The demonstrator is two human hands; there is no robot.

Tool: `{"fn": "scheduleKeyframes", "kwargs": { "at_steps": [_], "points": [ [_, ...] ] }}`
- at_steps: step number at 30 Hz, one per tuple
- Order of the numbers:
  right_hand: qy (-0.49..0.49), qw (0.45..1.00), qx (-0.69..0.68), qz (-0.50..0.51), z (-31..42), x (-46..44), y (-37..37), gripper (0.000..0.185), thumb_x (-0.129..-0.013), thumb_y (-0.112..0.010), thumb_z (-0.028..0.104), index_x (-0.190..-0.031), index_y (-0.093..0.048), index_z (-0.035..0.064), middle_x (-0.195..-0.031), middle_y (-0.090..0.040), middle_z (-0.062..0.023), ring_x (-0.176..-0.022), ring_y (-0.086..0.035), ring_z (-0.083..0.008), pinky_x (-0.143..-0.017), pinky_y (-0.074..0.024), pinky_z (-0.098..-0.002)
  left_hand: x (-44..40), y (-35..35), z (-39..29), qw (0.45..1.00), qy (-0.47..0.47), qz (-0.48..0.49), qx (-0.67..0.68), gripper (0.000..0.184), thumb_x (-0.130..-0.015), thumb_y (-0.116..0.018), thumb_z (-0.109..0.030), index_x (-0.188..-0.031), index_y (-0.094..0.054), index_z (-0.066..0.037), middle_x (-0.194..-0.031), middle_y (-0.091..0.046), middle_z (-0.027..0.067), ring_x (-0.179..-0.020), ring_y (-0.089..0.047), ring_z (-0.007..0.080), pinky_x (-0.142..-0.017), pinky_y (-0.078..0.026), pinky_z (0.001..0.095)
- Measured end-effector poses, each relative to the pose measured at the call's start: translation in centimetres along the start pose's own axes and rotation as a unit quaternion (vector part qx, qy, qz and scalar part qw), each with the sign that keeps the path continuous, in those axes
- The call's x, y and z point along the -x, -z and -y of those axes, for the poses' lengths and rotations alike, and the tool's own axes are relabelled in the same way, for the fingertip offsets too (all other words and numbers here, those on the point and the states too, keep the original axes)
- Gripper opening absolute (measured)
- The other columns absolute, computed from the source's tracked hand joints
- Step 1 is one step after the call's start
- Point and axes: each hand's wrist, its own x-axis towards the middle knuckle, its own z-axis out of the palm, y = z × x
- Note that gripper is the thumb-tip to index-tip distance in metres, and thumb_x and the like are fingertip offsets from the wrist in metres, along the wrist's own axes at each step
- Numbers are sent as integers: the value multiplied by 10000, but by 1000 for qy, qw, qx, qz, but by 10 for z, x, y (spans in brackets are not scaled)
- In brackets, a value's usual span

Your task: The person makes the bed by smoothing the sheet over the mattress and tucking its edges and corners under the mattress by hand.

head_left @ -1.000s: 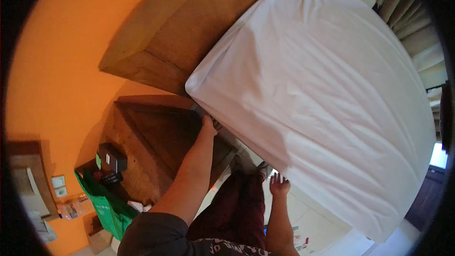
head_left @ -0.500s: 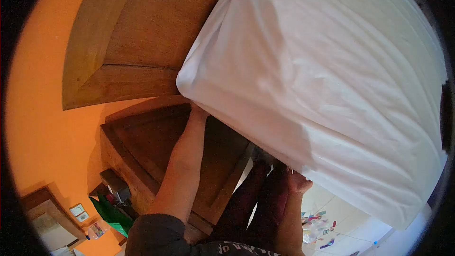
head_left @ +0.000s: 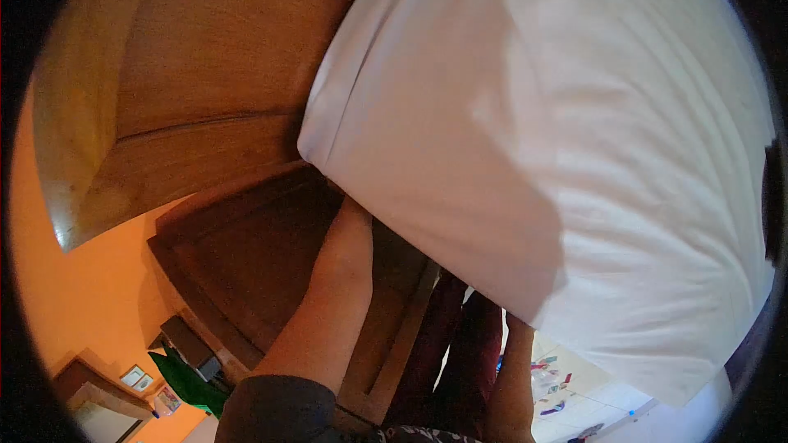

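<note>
A mattress in a pale, wrinkled sheet (head_left: 460, 131) fills the middle and right of the head view. My left forearm reaches up to the mattress's lower edge near its left corner, and the hand is hidden beneath it. Further right, my right wrist meets the same edge, with that hand also out of sight under the sheeted side. Whether the fingers grip anything cannot be made out. The wooden headboard (head_left: 213, 74) stands against the mattress's left side.
Below the headboard is a dark wooden cabinet (head_left: 254, 254). A dark box (head_left: 189, 346) and a green bag (head_left: 190, 385) are at lower left, near a wall socket (head_left: 136, 377). Small colourful items (head_left: 548, 381) lie on the tiled floor at lower right.
Both hands have gone from partly visible to hidden under the mattress edge. The view has moved closer to the mattress and headboard.
</note>
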Motion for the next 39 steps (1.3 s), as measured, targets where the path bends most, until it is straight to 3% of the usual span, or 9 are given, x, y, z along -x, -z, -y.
{"fn": "scheduleKeyframes", "kwargs": {
  "at_steps": [7,14,24,30,32,33,35,36,39],
  "points": [
    [11,987,160,-5,-11,-7,47,547,-904,-353,428,-1333,-335,90,-1381,-346,-111,-1264,-315,-284,-1046,-260,-447,15,4,16,989,-20,-133,-55,575,-838,-484,-499,-1193,-468,-47,-1139,-527,127,-997,-527,273,-817,-461,400],
    [69,969,235,34,-1,-23,48,552,-905,-356,426,-1337,-326,84,-1383,-339,-118,-1266,-312,-284,-1049,-255,-442,17,-1,2,978,-72,-158,-114,546,-846,-490,-484,-1167,-495,-42,-1103,-549,129,-964,-542,264,-799,-464,391],
    [217,917,312,117,95,-41,131,559,-906,-359,423,-1342,-314,75,-1387,-329,-128,-1268,-308,-283,-1053,-249,-435,61,14,15,964,-188,-139,-127,508,-858,-498,-462,-1130,-533,-34,-1052,-580,131,-917,-564,251,-774,-468,379],
    [272,868,393,133,110,-37,155,564,-907,-361,422,-1345,-307,70,-1389,-322,-134,-1270,-305,-283,-1056,-245,-431,58,13,-24,948,-235,-170,-130,490,-864,-502,-451,-1111,-552,-30,-1027,-596,133,-894,-574,245,-761,-470,372],
    [284,851,420,135,100,-35,156,566,-908,-361,422,-1346,-304,68,-1390,-320,-136,-1270,-305,-283,-1057,-243,-429,64,4,-43,773,-429,-240,-401,442,-823,-600,-391,-1069,-581,-24,-990,-612,121,-834,-581,226,-729,-469,365],
    [288,843,434,136,98,-38,152,567,-908,-362,421,-1346,-303,67,-1390,-319,-137,-1270,-304,-283,-1057,-243,-429,65,1,-55,772,-432,-238,-401,442,-823,-600,-391,-1069,-581,-24,-990,-612,121,-834,-581,226,-729,-469,365],
    [296,825,462,135,96,-38,154,568,-908,-362,421,-1347,-301,65,-1391,-317,-139,-1271,-303,-283,-1058,-241,-427,68,-4,-75,717,-339,-207,-573,324,-793,-656,-278,-991,-611,-26,-928,-626,107,-813,-585,220,-712,-467,363],
    [299,816,476,134,96,-42,152,569,-908,-363,421,-1348,-300,64,-1391,-316,-140,-1271,-303,-283,-1058,-241,-427,70,-11,-78,716,-340,-205,-574,324,-793,-656,-278,-991,-611,-26,-928,-626,107,-813,-585,220,-712,-467,363],
    [302,790,520,123,92,-46,167,572,-909,-364,420,-1349,-296,62,-1392,-313,-143,-1272,-302,-283,-1060,-239,-424,67,-13,-81,641,-326,-256,-646,221,-800,-630,-222,-905,-625,-28,-874,-635,115,-801,-599,247,-699,-471,359]
  ]
}}
